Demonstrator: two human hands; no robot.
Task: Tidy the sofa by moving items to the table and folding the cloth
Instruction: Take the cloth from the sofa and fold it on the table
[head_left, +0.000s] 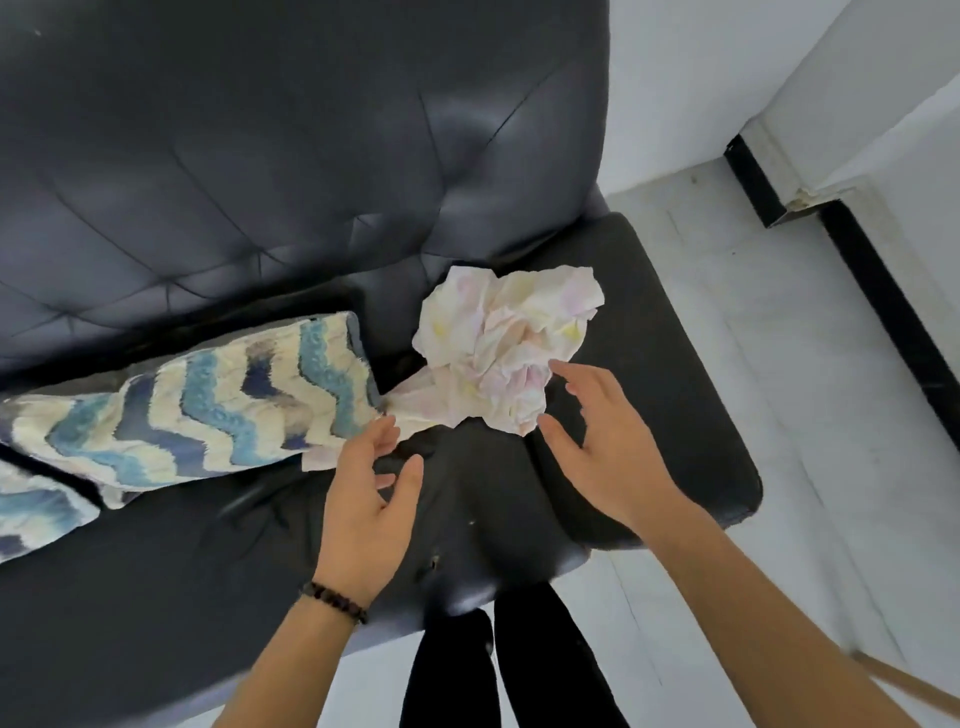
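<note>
Head view: cloth (501, 345) lay crumpled on sofa (291, 171) seat, beside cushion (208, 405). Left hand (363, 499), right hand (605, 447) spread open, empty, flanking it. Likely light, limp; pinch opposite edges.

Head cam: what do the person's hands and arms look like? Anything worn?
Both forearms are bare, with no sleeves and no gloves. The left hand has a dark beaded bracelet at the wrist, its beads black to reddish-brown. The right hand shows no watch, ring or band. Below the arms, black trousers are visible.
</note>
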